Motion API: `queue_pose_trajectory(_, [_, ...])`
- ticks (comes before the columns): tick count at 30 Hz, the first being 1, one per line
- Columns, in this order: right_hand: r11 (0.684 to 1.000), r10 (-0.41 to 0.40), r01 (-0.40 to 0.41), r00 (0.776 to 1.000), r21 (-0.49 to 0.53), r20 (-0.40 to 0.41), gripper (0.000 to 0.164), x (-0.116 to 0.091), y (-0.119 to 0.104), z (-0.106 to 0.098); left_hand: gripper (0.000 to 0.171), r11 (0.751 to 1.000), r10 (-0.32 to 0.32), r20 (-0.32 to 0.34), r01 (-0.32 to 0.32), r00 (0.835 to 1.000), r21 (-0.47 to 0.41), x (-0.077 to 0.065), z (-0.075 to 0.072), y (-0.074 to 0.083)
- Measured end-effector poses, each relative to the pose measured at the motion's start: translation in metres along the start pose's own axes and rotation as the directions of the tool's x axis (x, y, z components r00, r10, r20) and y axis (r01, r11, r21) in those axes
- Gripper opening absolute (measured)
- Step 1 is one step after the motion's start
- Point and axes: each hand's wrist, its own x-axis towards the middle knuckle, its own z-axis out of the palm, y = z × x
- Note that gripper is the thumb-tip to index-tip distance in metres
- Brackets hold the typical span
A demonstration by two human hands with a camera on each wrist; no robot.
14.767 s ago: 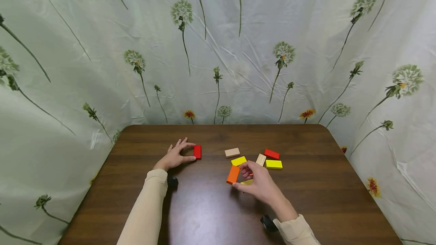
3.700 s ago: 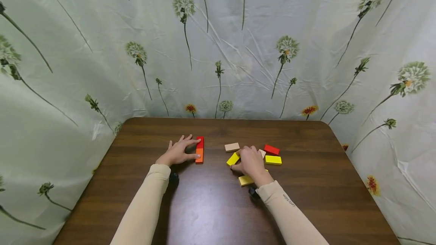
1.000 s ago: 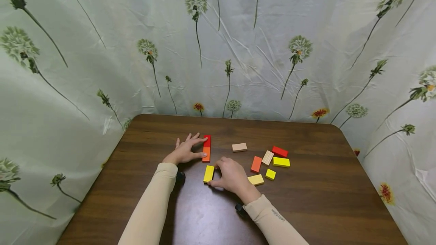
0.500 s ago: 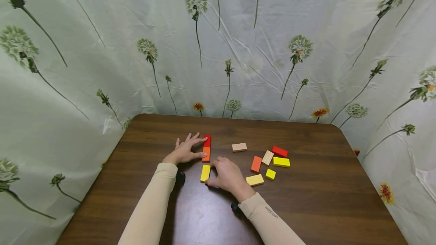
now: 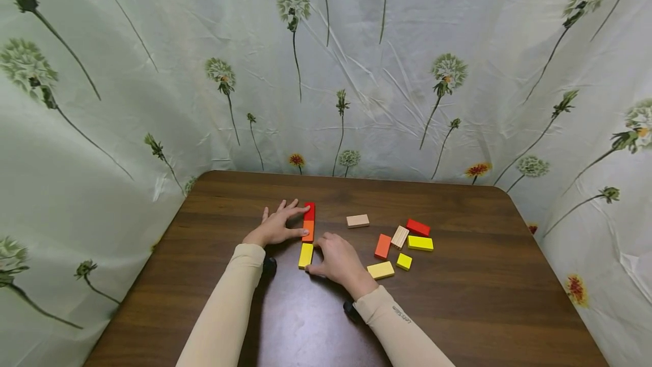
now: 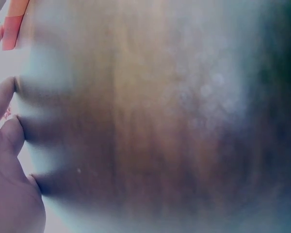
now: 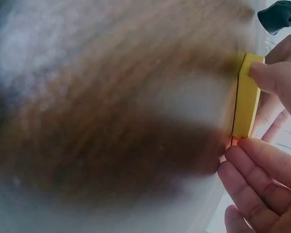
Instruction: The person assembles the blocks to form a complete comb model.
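Note:
My left hand (image 5: 275, 226) lies spread on the left of the tabletop, its index fingertip on a red block (image 5: 309, 208) and its thumb on an orange block (image 5: 308, 233). These two lie flat, end to end, in a line running toward me. A yellow block (image 5: 305, 256) continues that line at the near end, right at the orange one. My right hand (image 5: 340, 259) pinches the yellow block lengthwise between thumb and index finger, as the right wrist view also shows. In the left wrist view, the red block (image 6: 12, 31) shows only at the top left corner.
On the right lie loose blocks: pale wooden (image 5: 357, 221), striped wooden (image 5: 399, 237), red (image 5: 418, 226), bright yellow (image 5: 420, 243), red-orange (image 5: 383, 246), a short yellow (image 5: 404, 261) and a light yellow (image 5: 381, 269). A floral curtain (image 5: 387, 101) hangs behind the brown table (image 5: 458, 310).
Earlier the orange block joined the red one under my left hand. My right hand has brought the yellow block left from the loose blocks, then slid it away from me to the orange block's end.

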Motion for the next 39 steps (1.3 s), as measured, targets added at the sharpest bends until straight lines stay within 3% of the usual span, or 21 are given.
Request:
queue_pose_trajectory(15, [0.999, 0.006, -0.005, 1.0, -0.036, 0.016, 0.056, 0.0016, -0.0044, -0.0011, 0.074, 1.0, 0.009, 0.001, -0.009, 1.0, -0.01, -0.0006, 0.0007, -0.0013])
queue_pose_trajectory(34, [0.997, -0.058, 0.056, 0.997, -0.053, -0.053, 0.058, -0.0034, -0.0029, 0.0014, 0.076, 1.0, 0.019, 0.0, -0.019, 1.0, -0.011, -0.0006, 0.0004, -0.0015])
queue_pose_trajectory(39, [0.993, -0.093, 0.089, 0.994, -0.073, -0.054, 0.049, -0.003, -0.0029, 0.0032, 0.074, 1.0, 0.014, -0.002, -0.014, 1.0, -0.002, 0.0002, 0.0003, -0.0013])
